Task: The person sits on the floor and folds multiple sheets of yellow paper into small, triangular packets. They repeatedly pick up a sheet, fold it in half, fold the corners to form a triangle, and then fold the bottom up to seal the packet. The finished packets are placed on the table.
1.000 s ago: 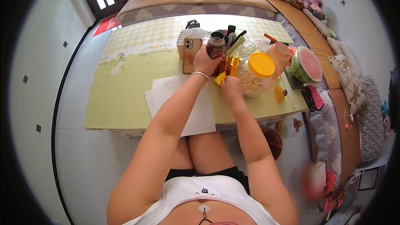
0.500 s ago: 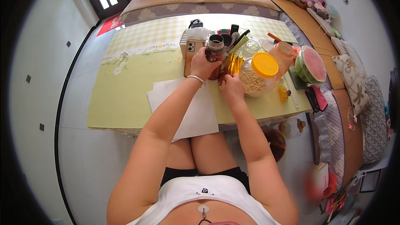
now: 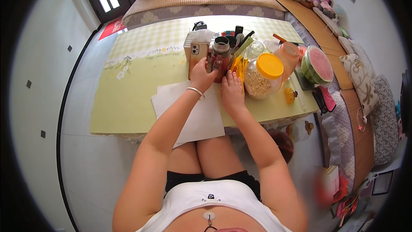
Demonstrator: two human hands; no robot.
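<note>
A dark-red bottle (image 3: 220,55) with a grey metal neck and no cap stands upright among things on the table. At its lower left is my left hand (image 3: 202,77), thumb apart from the fingers and not wrapped round it. Just behind those fingers, a gold-coloured phone (image 3: 198,52) leans upright against a white tissue box (image 3: 187,45). My right hand (image 3: 232,89) lies with fingers stretched against the upright yellow packets (image 3: 240,66), right of the bottle. Beside them stands a clear jar (image 3: 259,84) of pale grain-like pieces with a yellow lid.
White paper sheets (image 3: 189,111) lie at the table's near edge, under my left forearm. To the right are a pinkish open jar (image 3: 286,56), a cut watermelon (image 3: 318,66) and a small yellow figure (image 3: 291,96). A sofa (image 3: 214,6) runs along the far side.
My left hand has let go of the bottle's upper part and come lower, beside the phone. My right hand's fingers, bent at the packets before, are now straightened against them.
</note>
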